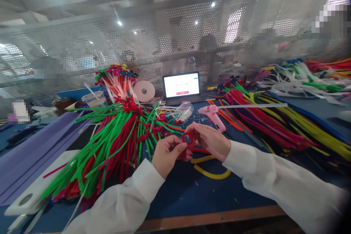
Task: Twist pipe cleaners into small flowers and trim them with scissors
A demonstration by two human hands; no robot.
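A red pipe cleaner (pixel 187 134), bent into a small loop, is held between my two hands over the front middle of the table. My left hand (pixel 170 153) pinches it from below with thumb and forefinger. On the loop's other side, the fingers of my right hand (pixel 208 138) are closed on it; parts of those fingers are hidden behind the loop. Just below my hands lies a curved yellow pipe cleaner (pixel 212 174). Behind my right hand rests a pink glue gun (pixel 214 115) with a long clear glue stick (pixel 255 105) in its back.
Green and red pipe cleaners (pixel 109 146) pile up at the left, partly over a white board (pixel 26 199). Pink and yellow bundles (pixel 263 120) lie at the right. A tablet (pixel 181 86) stands at the back beside a white spool (pixel 144 91) and a plastic cup (pixel 94 99).
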